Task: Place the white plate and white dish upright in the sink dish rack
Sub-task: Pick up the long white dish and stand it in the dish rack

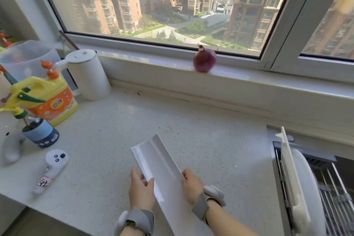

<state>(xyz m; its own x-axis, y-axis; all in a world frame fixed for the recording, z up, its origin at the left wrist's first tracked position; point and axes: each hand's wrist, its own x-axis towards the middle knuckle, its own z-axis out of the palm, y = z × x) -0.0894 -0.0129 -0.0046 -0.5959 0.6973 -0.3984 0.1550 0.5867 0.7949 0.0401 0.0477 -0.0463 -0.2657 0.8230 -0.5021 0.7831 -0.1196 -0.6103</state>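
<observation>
A long white rectangular dish [161,166] is held tilted above the speckled counter, near its front edge. My left hand [140,188] grips its left long edge and my right hand [192,186] grips its right long edge. At the far right, a round white plate [304,188] stands upright in the metal dish rack [333,193] set in the sink, next to a white cutting board [289,168] that also stands on edge. Both hands are well left of the rack.
A white kettle [87,74], a yellow detergent bottle [50,99], a spray bottle [17,99], a dark cup [41,133] and a white handheld device [52,168] crowd the counter's left. A red onion [204,60] sits on the window sill.
</observation>
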